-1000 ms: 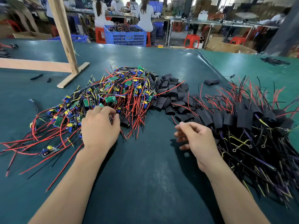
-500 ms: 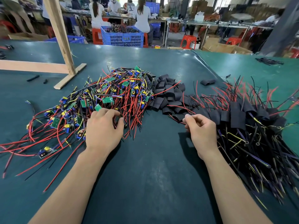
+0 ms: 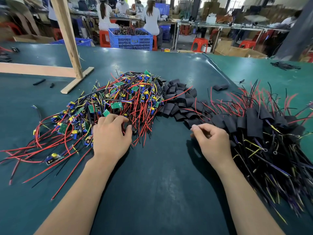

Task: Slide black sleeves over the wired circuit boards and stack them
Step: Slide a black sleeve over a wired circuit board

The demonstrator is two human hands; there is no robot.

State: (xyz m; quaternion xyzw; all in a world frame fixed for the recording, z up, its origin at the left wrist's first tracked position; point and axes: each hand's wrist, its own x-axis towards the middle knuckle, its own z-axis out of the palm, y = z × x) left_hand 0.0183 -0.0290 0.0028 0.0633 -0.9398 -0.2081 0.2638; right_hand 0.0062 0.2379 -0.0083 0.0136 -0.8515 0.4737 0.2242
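A heap of wired circuit boards [image 3: 125, 97], green boards with red, black and yellow leads, lies left of centre on the green table [image 3: 160, 192]. My left hand [image 3: 111, 136] rests on its near edge, fingers and thumb curled into the red and black wires. Loose black sleeves [image 3: 179, 102] are piled just right of the heap. A row of sleeved boards [image 3: 254, 124] with long wires fans out on the right. My right hand [image 3: 212, 140] hovers at the near end of the sleeves, fingers curled and thumb against forefinger, with nothing seen in it.
A wooden frame [image 3: 67, 39] stands on the table at the back left. Stray sleeves [image 3: 220, 87] and small black bits [image 3: 39, 81] lie apart. Beyond the table edge stand a blue crate [image 3: 132, 39] and red stools [image 3: 199, 44], and people sit at benches.
My right hand has moved up and forward from the bare table to the near edge of the black sleeves. My left hand stays on the wire heap, its fingers shifting slightly right.
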